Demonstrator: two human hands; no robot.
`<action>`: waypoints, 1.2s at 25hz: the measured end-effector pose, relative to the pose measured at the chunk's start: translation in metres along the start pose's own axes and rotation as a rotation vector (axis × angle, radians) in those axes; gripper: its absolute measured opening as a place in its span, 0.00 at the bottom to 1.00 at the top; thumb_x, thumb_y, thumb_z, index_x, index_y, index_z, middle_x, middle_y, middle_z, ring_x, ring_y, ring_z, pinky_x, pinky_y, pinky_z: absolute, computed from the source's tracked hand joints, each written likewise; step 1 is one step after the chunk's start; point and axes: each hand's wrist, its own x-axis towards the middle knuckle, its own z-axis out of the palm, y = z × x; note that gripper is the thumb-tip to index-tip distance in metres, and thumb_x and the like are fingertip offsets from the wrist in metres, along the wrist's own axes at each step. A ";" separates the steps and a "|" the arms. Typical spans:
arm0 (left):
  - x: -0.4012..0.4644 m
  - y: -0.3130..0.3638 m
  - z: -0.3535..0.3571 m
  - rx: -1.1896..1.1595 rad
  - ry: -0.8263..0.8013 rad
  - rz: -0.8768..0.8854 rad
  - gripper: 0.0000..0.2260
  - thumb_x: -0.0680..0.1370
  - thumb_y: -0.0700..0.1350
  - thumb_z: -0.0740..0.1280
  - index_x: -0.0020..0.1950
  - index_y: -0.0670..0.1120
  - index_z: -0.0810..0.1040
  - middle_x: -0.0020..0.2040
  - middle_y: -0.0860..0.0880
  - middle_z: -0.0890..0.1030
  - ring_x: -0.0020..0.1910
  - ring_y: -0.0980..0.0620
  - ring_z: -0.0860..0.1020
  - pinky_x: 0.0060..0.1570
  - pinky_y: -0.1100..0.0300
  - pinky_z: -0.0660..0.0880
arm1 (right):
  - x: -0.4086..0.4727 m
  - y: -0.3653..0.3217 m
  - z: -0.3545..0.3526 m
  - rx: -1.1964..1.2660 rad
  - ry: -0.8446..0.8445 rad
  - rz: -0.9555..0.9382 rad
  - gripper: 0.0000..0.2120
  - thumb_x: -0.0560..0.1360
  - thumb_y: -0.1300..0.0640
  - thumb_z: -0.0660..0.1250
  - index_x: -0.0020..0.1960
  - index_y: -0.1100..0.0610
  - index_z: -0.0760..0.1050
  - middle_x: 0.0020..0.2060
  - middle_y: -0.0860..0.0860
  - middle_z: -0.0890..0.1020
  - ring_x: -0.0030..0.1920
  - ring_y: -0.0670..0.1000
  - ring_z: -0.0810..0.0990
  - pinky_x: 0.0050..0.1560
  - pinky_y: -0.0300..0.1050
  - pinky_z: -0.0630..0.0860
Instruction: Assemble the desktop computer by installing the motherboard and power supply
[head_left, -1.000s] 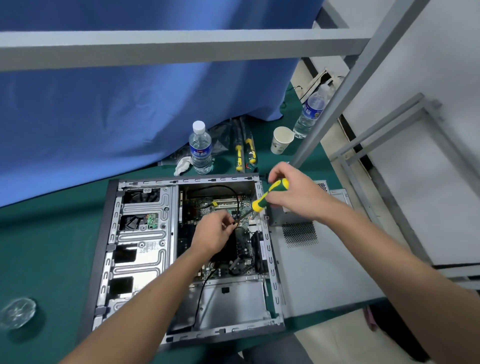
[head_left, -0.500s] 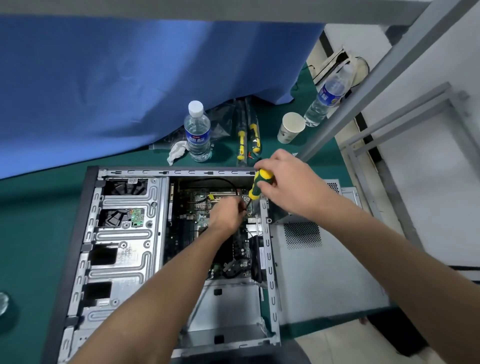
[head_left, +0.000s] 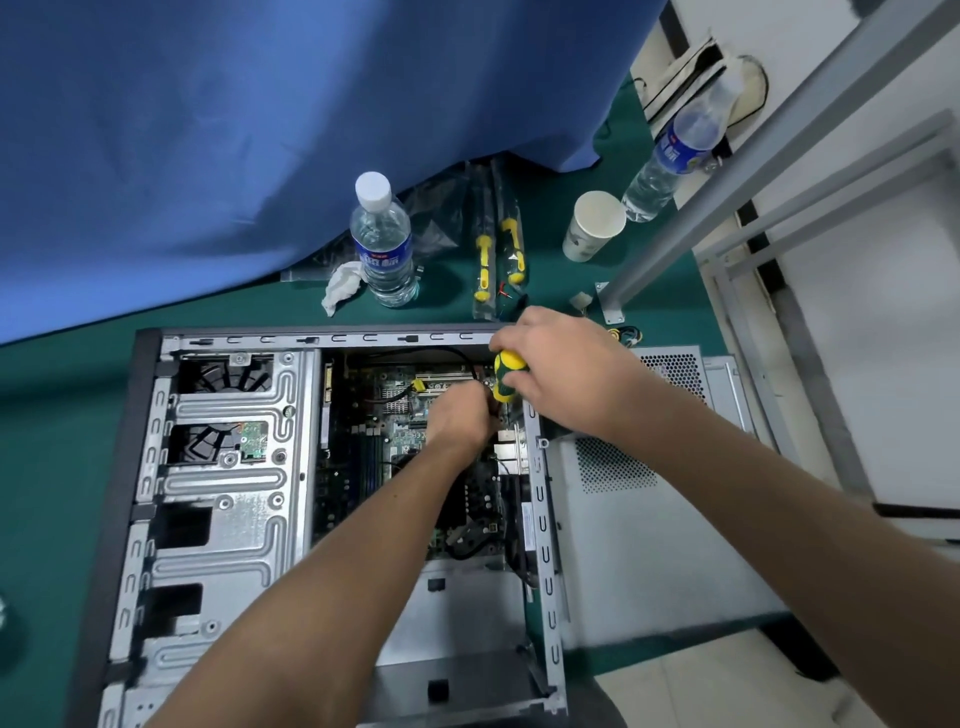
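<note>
Two hands: both work inside the open computer case (head_left: 223, 467), which lies on its side on the green desk (head_left: 57, 395) and fills the lower left and centre of the frame.
Drive cage: bare metal bays (head_left: 228, 493) take up the left part of the case; nothing there is being handled.
Motherboard: the motherboard (head_left: 374, 441) already lies in the case, centre of the frame, just right of the cage.
Left hand: the left hand (head_left: 460, 415) reaches down onto the board's upper right area, fingers curled at the spot where the tool's tip goes; whether it pinches a screw or only steadies the shaft I cannot tell.
Screwdriver: a yellow and green screwdriver (head_left: 505, 376) stands nearly upright, just right of the left hand.
Right hand: the right hand (head_left: 561, 374) is wrapped round the screwdriver's handle from above.
Power supply: a grey vented box (head_left: 675, 374) with loose wires sits outside the case at right centre, behind a flat side panel (head_left: 649, 545); probably the supply, not yet fitted.
Step in hand: judging by the pose, fastening the motherboard at its upper right corner.
Next move: likely keep the tip seated square in the screw and turn without slipping onto the board; the lower case bay (head_left: 467, 597) looks free for the supply afterwards.
Back of desk: two water bottles (head_left: 384, 244), a paper cup (head_left: 592, 226) and spare screwdrivers (head_left: 498, 254) lie near the blue curtain.
</note>
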 end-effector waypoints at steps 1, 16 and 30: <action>0.001 0.001 0.001 0.008 -0.004 -0.004 0.09 0.74 0.45 0.73 0.41 0.47 0.72 0.42 0.45 0.80 0.38 0.46 0.73 0.38 0.56 0.68 | 0.001 0.000 0.000 -0.006 -0.005 0.001 0.17 0.80 0.53 0.64 0.68 0.51 0.72 0.59 0.53 0.74 0.56 0.58 0.78 0.56 0.54 0.76; -0.002 0.004 0.008 -0.053 0.021 -0.046 0.09 0.74 0.47 0.73 0.48 0.44 0.79 0.48 0.43 0.83 0.48 0.41 0.80 0.38 0.56 0.69 | 0.010 -0.007 -0.012 -0.088 -0.091 -0.023 0.17 0.76 0.57 0.69 0.64 0.50 0.77 0.56 0.53 0.81 0.55 0.56 0.80 0.51 0.46 0.74; -0.067 -0.034 -0.034 0.207 0.099 0.291 0.10 0.78 0.43 0.65 0.58 0.48 0.80 0.54 0.47 0.77 0.56 0.44 0.73 0.54 0.50 0.73 | 0.012 -0.018 -0.004 -0.257 -0.021 -0.012 0.18 0.76 0.58 0.67 0.33 0.55 0.61 0.28 0.50 0.66 0.33 0.55 0.71 0.33 0.46 0.68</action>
